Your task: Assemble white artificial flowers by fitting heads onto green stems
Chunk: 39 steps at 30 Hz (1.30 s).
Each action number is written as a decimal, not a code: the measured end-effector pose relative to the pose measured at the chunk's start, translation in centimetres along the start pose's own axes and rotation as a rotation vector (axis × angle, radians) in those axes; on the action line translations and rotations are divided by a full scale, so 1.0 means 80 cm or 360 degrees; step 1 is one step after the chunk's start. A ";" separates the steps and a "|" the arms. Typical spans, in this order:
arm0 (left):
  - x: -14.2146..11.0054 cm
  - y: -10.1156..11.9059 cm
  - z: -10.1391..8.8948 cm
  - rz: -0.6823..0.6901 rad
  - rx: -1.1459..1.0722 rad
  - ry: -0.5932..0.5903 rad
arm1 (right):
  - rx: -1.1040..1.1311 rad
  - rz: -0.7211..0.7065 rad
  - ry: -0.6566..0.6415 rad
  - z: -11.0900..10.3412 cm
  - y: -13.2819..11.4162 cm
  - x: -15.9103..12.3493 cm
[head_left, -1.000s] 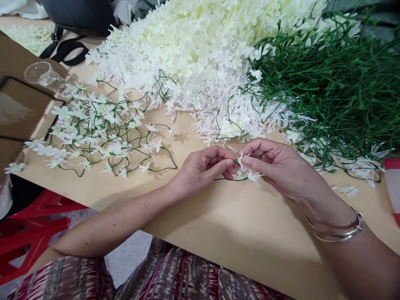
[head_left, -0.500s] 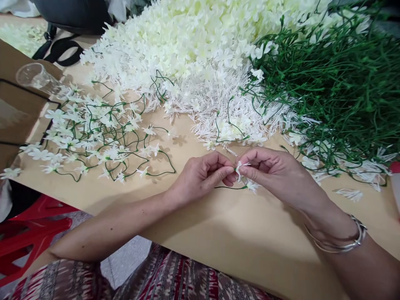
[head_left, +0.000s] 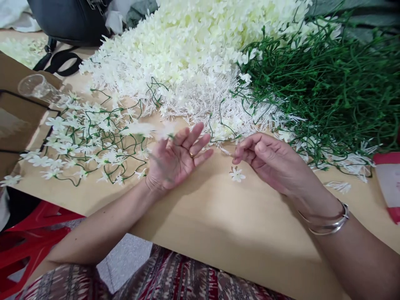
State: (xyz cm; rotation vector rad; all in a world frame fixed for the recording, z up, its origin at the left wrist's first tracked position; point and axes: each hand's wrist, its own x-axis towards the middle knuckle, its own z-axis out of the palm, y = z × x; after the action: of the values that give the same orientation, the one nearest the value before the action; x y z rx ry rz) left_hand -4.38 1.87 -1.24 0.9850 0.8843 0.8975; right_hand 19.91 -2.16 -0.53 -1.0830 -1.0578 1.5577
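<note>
My left hand [head_left: 179,156] is turned palm up with its fingers spread, a ring on one of them. Just above its fingertips, a white artificial flower [head_left: 143,128] shows as a motion blur, with a faint green streak across the thumb side; it appears loose from the hand. My right hand [head_left: 268,162] hovers over the table, fingers loosely bent and thumb apart, with nothing visible in it. Below its fingertips lies a single white flower [head_left: 237,175]. Left of my left hand, white flowers on green stems [head_left: 90,137] lie spread out.
A large heap of white petals [head_left: 200,50] covers the back of the table [head_left: 200,233]. Green plastic stems [head_left: 331,87] are piled at the right. A clear cup [head_left: 36,87] lies tipped at the left, near a black bag [head_left: 68,21]. A red-and-white object [head_left: 389,183] sits at the right edge.
My hands have come apart. The left moved left and opened, releasing the flower, now blurred in the air. The right let go and drew slightly back, leaving one flower on the table below it.
</note>
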 end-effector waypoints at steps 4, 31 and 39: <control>0.005 0.001 -0.008 -0.0129 -0.0042 -0.0018 | -0.0125 -0.0040 0.0163 -0.003 -0.003 0.001; -0.030 -0.030 0.034 0.0715 0.1350 -0.0521 | -0.1349 -0.0465 0.0096 0.006 0.013 -0.012; -0.027 -0.027 0.035 0.0820 0.1419 -0.0686 | -0.1689 -0.0696 0.0200 0.008 0.023 -0.004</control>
State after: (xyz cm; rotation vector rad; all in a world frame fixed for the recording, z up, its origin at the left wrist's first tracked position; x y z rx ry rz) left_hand -2.15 -1.60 -2.03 2.1599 0.6513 0.6459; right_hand 18.98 -2.94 -2.09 -1.4465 -1.9469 0.5055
